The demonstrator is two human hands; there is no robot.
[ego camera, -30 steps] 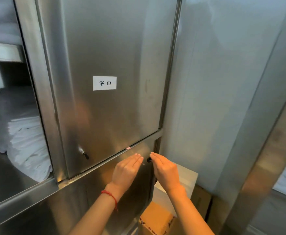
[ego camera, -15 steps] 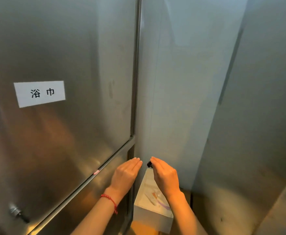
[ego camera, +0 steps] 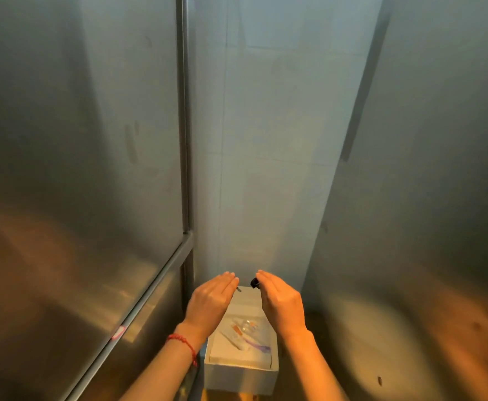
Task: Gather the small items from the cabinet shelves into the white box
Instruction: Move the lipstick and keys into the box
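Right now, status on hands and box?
Right hand pinching small dark item above white box. Left hand holds something thin. Box open, packets inside. Nothing blocking.

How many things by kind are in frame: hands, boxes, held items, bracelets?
Hands: 2, left hand and right hand
White box: 1
Small items at the fingers: 2, a dark piece at the right, a thin piece at the left
Red bracelet: 1
Total: 6; the packets in the box are too blurred to count.
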